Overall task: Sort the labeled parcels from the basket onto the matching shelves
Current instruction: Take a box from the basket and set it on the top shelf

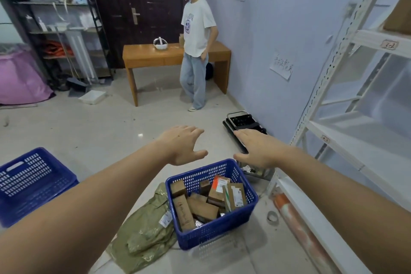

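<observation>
Both arms stretched forward above blue basket [211, 227] on floor. Left hand [181, 144] released, fingers spread, grasping nothing. Right hand [258, 148] likewise flat, fingers straight, empty. Basket packed with brown cardboard parcels [202, 208], some bearing white labels, all lying inside. Green plastic mailer [144, 231] on floor, touching basket's left side. Second blue basket [31, 184] well apart at far left. White shelves [360, 140] at right, small tags on front edges. Wooden desk [151, 56] at back; person [196, 38] standing in front of it.
</observation>
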`<state>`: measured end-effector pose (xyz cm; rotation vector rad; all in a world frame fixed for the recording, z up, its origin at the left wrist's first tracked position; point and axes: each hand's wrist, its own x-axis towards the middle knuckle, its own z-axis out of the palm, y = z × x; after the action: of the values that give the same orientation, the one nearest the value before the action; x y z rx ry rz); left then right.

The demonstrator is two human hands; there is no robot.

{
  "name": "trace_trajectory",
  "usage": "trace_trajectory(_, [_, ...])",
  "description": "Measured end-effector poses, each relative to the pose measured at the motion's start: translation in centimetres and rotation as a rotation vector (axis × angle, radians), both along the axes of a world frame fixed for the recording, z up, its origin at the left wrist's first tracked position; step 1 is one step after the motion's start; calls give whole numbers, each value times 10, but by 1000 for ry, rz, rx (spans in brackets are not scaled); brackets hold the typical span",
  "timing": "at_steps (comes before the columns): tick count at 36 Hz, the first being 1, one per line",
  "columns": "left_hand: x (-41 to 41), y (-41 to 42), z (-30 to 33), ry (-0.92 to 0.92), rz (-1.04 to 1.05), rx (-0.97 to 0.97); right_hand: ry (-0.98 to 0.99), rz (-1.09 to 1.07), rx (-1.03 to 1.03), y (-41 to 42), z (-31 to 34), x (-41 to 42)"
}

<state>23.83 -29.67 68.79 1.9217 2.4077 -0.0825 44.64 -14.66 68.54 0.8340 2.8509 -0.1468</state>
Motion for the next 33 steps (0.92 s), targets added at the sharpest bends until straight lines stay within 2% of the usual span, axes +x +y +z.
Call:
trace_trajectory(7, [-89,56,-18,22,-102,-20,13,-77,-15,36,-25,-73])
trace_trajectory(15, [-158,131,-51,16,-274,-64,11,-285,-58,67,-55,-113])
trace_trajectory(21, [-166,196,-86,-17,-390,-90,-19,-418,-92,97,-81,-110])
trace_trajectory(33, [-136,330,-167,-50,-535,-165,-55,-583,-224,176,-172,-77])
